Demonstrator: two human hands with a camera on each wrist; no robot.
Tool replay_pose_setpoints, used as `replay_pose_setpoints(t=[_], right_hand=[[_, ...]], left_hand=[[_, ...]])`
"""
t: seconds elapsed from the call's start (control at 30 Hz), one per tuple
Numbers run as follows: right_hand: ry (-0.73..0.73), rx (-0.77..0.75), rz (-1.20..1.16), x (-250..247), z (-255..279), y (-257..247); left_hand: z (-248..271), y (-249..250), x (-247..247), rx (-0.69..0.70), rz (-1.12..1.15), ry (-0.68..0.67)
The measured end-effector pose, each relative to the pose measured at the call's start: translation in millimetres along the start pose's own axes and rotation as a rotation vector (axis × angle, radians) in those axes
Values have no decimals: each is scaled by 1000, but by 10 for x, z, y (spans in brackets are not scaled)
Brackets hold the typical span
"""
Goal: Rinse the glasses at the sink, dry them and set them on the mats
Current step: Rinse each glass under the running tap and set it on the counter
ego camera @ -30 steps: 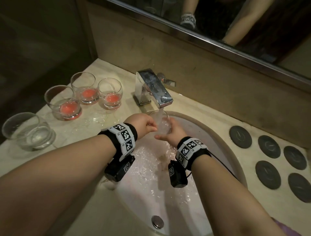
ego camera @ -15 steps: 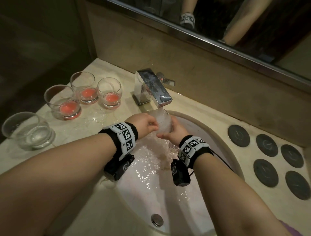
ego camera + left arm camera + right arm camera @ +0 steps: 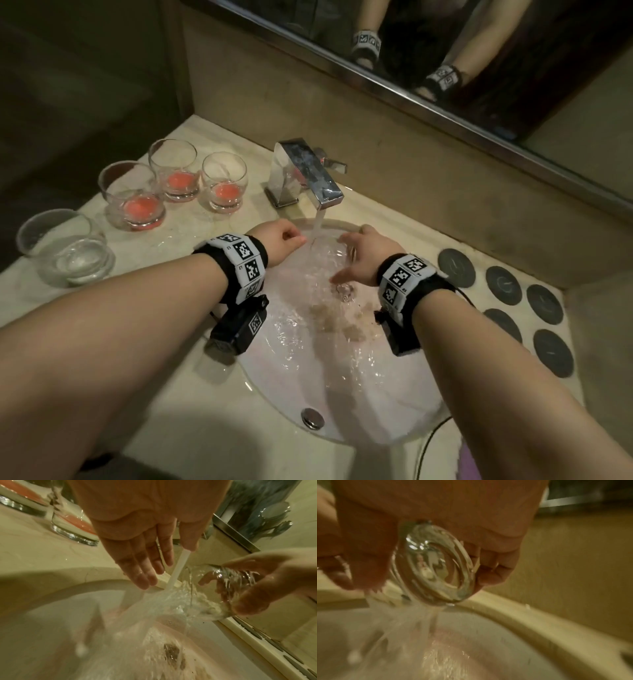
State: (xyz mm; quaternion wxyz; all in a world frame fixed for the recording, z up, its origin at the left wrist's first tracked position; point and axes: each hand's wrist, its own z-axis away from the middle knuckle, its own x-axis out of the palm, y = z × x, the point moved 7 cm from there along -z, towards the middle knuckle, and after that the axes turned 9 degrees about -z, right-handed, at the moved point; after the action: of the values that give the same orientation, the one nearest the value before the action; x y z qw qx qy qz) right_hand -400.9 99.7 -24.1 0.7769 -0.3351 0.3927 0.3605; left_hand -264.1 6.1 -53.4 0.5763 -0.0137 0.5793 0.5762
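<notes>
From the head view, the right hand (image 3: 368,255) hangs over the sink (image 3: 394,421) with its fingers curled round a clear glass (image 3: 337,255) tipped on its side, its mouth toward the left hand (image 3: 281,241); the stream of water (image 3: 318,222) from the tap (image 3: 308,173) falls between the two hands and strikes the glass near its mouth; the left hand sits just beside the stream, and how its fingers lie cannot be told here; beyond the left hand three glasses with pink residue (image 3: 221,183) stand on the counter (image 3: 191,229), with a larger clear glass (image 3: 65,248) farther out past the left forearm; past the right wrist lie the round dark mats (image 3: 457,269). From the left wrist, the left hand (image 3: 145,534) is relaxed and holding nothing, fingers (image 3: 137,569) extended toward the water (image 3: 178,566) without gripping; across the stream the right hand (image 3: 267,580) clasps the glass (image 3: 228,588), thumb below and fingers behind, water pouring from it into the sink (image 3: 51,608). From the right wrist, the right hand (image 3: 436,520) grips the glass (image 3: 435,566), whose thick base faces the camera; water runs off its lower edge into the sink (image 3: 505,649) beneath.
</notes>
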Motion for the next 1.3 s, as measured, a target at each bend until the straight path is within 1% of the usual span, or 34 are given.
replay_pose_setpoints(t=[0.1, 0.17, 0.23, 0.3, 0.4, 0.5, 0.57, 0.63, 0.7, 0.77, 0.83, 0.9, 1.0, 1.07, 1.17, 1.3], right_hand=[[21, -73, 484, -143, 170, -304], [40, -131, 712, -177, 277, -498], [68, -141, 816, -202, 354, -631], [100, -125, 819, -232, 425, -714], [156, -44, 649, -277, 529, -752], [208, 4, 289, -255, 645, -774], [249, -11, 70, -162, 718, -837], [283, -57, -90, -20, 761, -978], [284, -74, -257, 168, 767, -1134], [274, -79, -386, 343, 741, -1299], [248, -104, -452, 512, 690, -1513], [216, -130, -483, 632, 614, -1687], [134, -139, -450, 821, 470, -1913], [98, -149, -407, 887, 403, -1988], [95, -124, -420, 873, 357, -1967], [172, -30, -493, 774, 348, -1839]], left_hand=[[111, 19, -48, 16, 57, -32], [198, 23, -86, 24, 123, -55], [291, 0, -130, 34, 153, -74], [371, -47, -175, 44, 166, -82], [494, -130, -217, 54, 222, -108], [655, -148, -304, 108, 245, -104], [788, -163, -425, 164, 243, -42], [927, -257, -574, 188, 258, 16], [1060, -401, -700, 186, 257, 37], [1166, -532, -800, 186, 226, 26], [1266, -658, -907, 176, 121, 41], [1317, -757, -1012, 150, 3, 97], [1390, -956, -1110, 94, -175, 133], [1417, -1070, -1108, 78, -322, 106], [1433, -1183, -1086, 65, -479, 45], [1413, -1206, -1070, 76, -565, 15]])
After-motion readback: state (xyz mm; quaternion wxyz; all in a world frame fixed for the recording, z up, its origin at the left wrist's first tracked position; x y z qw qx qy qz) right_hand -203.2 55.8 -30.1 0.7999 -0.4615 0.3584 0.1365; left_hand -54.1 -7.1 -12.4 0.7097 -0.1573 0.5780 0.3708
